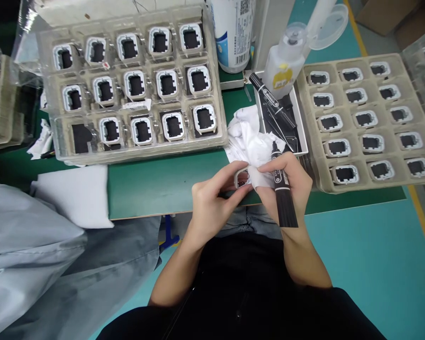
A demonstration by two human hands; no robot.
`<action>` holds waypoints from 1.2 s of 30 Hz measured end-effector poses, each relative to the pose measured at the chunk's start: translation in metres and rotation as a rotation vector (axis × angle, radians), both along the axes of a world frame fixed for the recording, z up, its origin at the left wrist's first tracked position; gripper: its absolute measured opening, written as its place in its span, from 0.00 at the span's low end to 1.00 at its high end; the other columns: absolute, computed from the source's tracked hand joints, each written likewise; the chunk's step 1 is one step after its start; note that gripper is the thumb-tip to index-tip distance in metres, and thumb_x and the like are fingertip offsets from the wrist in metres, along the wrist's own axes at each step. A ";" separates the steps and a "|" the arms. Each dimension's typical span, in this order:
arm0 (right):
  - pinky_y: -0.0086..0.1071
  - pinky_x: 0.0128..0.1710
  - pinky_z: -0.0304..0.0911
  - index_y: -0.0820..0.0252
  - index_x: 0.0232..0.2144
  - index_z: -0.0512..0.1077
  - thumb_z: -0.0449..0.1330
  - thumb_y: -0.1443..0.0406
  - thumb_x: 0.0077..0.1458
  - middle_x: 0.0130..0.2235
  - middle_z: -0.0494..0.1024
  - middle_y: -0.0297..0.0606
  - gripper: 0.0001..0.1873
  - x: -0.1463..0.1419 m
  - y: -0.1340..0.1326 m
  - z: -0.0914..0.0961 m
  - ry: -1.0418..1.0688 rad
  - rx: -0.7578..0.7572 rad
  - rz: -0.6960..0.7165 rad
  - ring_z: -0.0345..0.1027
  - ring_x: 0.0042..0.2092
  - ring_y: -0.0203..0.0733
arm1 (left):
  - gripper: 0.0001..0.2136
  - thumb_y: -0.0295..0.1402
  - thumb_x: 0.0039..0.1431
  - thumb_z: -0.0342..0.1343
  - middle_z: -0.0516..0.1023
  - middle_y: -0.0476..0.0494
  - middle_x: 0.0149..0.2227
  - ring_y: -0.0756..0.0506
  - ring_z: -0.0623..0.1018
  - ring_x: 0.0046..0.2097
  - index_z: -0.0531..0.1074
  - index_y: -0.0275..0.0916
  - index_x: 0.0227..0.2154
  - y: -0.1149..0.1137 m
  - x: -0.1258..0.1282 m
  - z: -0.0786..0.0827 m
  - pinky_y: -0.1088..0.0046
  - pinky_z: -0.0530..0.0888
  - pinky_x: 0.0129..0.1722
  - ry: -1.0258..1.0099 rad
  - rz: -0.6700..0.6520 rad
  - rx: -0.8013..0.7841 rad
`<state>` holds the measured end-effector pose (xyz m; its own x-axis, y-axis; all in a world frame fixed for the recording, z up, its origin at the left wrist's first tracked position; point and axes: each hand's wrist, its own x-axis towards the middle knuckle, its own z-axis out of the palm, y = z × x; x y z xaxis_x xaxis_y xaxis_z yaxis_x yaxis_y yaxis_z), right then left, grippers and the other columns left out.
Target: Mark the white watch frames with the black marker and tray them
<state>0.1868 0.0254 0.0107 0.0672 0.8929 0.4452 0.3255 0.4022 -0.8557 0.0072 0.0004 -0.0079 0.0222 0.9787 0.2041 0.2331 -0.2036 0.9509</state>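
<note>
My left hand [216,198] pinches a small white square frame [241,178] with rounded corners, like a watch case, above the table's front edge. A white cloth [258,178] is gripped between the fingertips of my right hand [293,182] and touches the frame's right side, hiding part of it. That same hand also holds a black marker [282,189], its tip pointing away from me and its dark end toward my wrist. Beyond my hands lies a crumpled white cloth heap [246,125]; whether it joins the held cloth I cannot tell.
Plastic trays of similar frames stand at left [134,150] and right [313,137]. Between them are a white box [302,127] with markers, a clear pump bottle [281,63] and a large white bottle [232,33]. A grey-clothed person [31,264] is close at left, beside folded white cloth [74,196].
</note>
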 end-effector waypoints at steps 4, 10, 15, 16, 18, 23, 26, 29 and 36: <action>0.30 0.27 0.54 0.52 0.36 0.77 0.74 0.66 0.60 0.27 0.72 0.23 0.09 0.001 0.000 -0.001 0.014 0.021 0.015 0.61 0.27 0.32 | 0.18 0.35 0.71 0.76 0.94 0.48 0.45 0.44 0.93 0.42 0.89 0.47 0.62 -0.001 0.000 -0.003 0.70 0.91 0.51 0.057 0.021 0.018; 0.33 0.25 0.55 0.50 0.37 0.77 0.76 0.70 0.59 0.28 0.74 0.24 0.12 0.001 -0.001 -0.006 0.059 -0.018 0.060 0.62 0.26 0.35 | 0.18 0.33 0.71 0.75 0.91 0.50 0.38 0.46 0.87 0.36 0.90 0.48 0.61 0.001 0.001 -0.003 0.72 0.87 0.44 0.135 0.036 0.052; 0.31 0.26 0.53 0.52 0.38 0.78 0.75 0.69 0.60 0.29 0.75 0.22 0.11 0.003 -0.003 -0.004 0.060 0.025 0.062 0.62 0.26 0.32 | 0.18 0.32 0.69 0.76 0.91 0.50 0.39 0.48 0.88 0.37 0.90 0.47 0.60 0.003 0.004 0.002 0.74 0.87 0.45 0.042 0.026 0.014; 0.32 0.26 0.54 0.52 0.38 0.78 0.75 0.68 0.61 0.30 0.76 0.23 0.10 0.003 -0.003 -0.003 0.065 0.045 0.046 0.62 0.26 0.33 | 0.19 0.32 0.68 0.78 0.92 0.49 0.41 0.46 0.91 0.40 0.89 0.46 0.60 0.004 0.004 0.003 0.74 0.89 0.47 -0.031 0.018 -0.028; 0.34 0.27 0.58 0.51 0.38 0.78 0.74 0.66 0.63 0.32 0.78 0.26 0.07 0.005 -0.004 -0.002 0.071 0.093 0.009 0.64 0.28 0.35 | 0.22 0.34 0.63 0.82 0.94 0.47 0.44 0.44 0.94 0.45 0.88 0.43 0.59 0.007 0.003 0.006 0.72 0.91 0.50 -0.186 -0.001 -0.128; 0.41 0.30 0.66 0.47 0.40 0.78 0.72 0.60 0.69 0.34 0.77 0.33 0.05 0.006 -0.003 -0.007 0.024 0.129 -0.100 0.69 0.31 0.43 | 0.30 0.36 0.52 0.90 0.94 0.45 0.40 0.42 0.94 0.43 0.88 0.40 0.56 0.013 -0.003 0.011 0.71 0.93 0.46 -0.389 -0.035 -0.272; 0.43 0.31 0.68 0.45 0.40 0.78 0.74 0.59 0.68 0.35 0.78 0.34 0.08 0.004 -0.003 -0.012 -0.005 0.110 -0.180 0.70 0.32 0.46 | 0.32 0.39 0.50 0.91 0.93 0.45 0.39 0.42 0.94 0.41 0.88 0.40 0.56 0.014 -0.006 0.012 0.70 0.94 0.45 -0.413 -0.034 -0.299; 0.44 0.32 0.70 0.44 0.40 0.78 0.76 0.59 0.67 0.36 0.80 0.33 0.09 0.003 -0.003 -0.015 0.015 0.118 -0.195 0.72 0.33 0.47 | 0.32 0.39 0.49 0.91 0.93 0.45 0.38 0.42 0.94 0.39 0.88 0.41 0.56 0.014 -0.008 0.013 0.70 0.93 0.45 -0.442 -0.042 -0.304; 0.45 0.33 0.71 0.44 0.41 0.78 0.76 0.56 0.67 0.36 0.80 0.34 0.10 0.006 -0.006 -0.018 -0.020 0.095 -0.217 0.72 0.34 0.48 | 0.31 0.40 0.50 0.91 0.93 0.44 0.38 0.42 0.94 0.39 0.88 0.40 0.55 0.015 -0.010 0.011 0.72 0.92 0.42 -0.433 -0.074 -0.291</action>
<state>0.1924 0.0198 -0.0069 0.2432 0.8126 0.5296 0.4301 0.3990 -0.8098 -0.0029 0.0157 0.0035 0.0671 0.9953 -0.0705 -0.1983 0.0825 0.9767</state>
